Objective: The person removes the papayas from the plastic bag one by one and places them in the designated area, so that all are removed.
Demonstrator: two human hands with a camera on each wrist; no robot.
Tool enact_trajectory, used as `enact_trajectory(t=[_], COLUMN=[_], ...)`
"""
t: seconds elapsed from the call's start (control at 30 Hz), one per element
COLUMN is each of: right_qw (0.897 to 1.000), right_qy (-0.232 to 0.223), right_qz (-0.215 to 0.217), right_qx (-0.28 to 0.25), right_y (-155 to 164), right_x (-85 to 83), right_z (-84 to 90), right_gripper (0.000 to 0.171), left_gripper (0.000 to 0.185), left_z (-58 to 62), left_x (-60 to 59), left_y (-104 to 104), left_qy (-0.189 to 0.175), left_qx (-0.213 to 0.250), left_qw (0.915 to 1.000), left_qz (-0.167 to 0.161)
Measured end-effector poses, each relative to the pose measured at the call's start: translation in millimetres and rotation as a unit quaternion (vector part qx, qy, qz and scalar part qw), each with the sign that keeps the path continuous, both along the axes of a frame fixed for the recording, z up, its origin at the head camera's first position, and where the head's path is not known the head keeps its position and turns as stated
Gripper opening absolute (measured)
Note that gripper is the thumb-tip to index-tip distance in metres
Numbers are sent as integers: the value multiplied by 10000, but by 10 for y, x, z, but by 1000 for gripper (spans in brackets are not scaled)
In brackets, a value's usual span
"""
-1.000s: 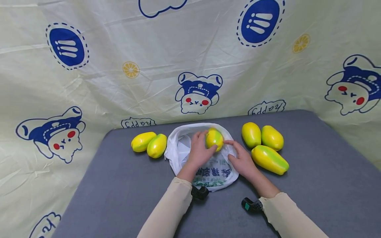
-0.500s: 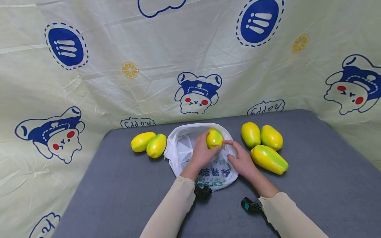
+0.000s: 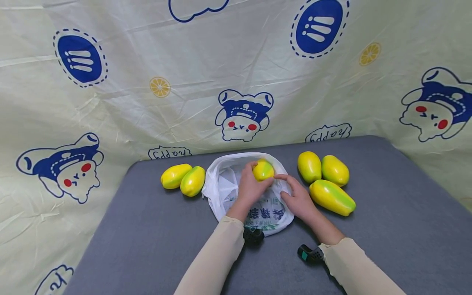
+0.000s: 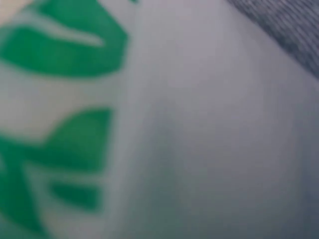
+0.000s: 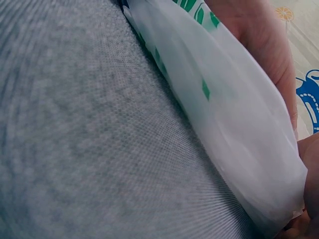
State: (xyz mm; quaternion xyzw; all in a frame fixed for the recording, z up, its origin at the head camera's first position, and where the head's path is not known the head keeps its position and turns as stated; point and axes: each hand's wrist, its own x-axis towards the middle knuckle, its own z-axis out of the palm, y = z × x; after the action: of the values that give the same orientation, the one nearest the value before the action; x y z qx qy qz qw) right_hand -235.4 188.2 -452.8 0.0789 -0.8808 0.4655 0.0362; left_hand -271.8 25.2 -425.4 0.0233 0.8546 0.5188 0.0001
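From my remote seat I see the left hand [image 3: 250,189] wrapped around one yellow-green fruit [image 3: 263,170], fingers curled over it, holding it inside the open mouth of the white plastic bag [image 3: 225,180]. Compared with one second ago the fruit sits a little lower and more to the left, so it has gone deeper past the bag rim; I judge the putting-in is almost finished, but the fingers have not let go yet. The right hand [image 3: 299,200] rests on the bag's right edge, with a finger stretched toward the fruit, and seems to pinch the plastic to keep the mouth open; it has hardly moved. In the right wrist view the bag [image 5: 234,119] lies on the grey tabletop [image 5: 89,139] with the plastic gathered at the fingers. The left wrist view shows only blurred green print on the bag [image 4: 60,124].

Two fruits [image 3: 183,178] wait at the left of the bag, three fruits [image 3: 326,180] at the right, all on the tabletop [image 3: 147,229]
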Motion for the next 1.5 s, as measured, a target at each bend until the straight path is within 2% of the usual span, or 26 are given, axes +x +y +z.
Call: enact_trajectory(t=[0.27,0.5,0.67,0.8,1.0,1.23,1.5], right_qw=[10000,10000,10000,10000,9999,9999,9996], right_qy=[-37,-57,-63,-76,-88,-121,-252], right_qz=[-3,35,39,44,0,-53,-28], right_qx=[39,1,9,10,86,91,92], right_y=[-14,-25,-30,-38,-27,8,6], right_x=[-20,-37,-50,-49,-9,-7,-8], right_z=[-22,-16,-7,-4,3,4,2], right_gripper=[46,46,46,46,47,47,47], left_gripper=[67,66,67,65,64,64,62], left_z=[-4,-12,37,98,163,250,275], left_x=[6,19,59,103,214,399,583], left_y=[-18,-30,-79,-161,-317,-530,-789], left_qy=[5,22,-60,-86,-74,-124,-149], left_qx=[8,80,221,515,665,1152,1293], left_qw=[10000,9997,9996,9986,9976,9916,9899], left_qz=[43,248,192,82,-182,-573,-558])
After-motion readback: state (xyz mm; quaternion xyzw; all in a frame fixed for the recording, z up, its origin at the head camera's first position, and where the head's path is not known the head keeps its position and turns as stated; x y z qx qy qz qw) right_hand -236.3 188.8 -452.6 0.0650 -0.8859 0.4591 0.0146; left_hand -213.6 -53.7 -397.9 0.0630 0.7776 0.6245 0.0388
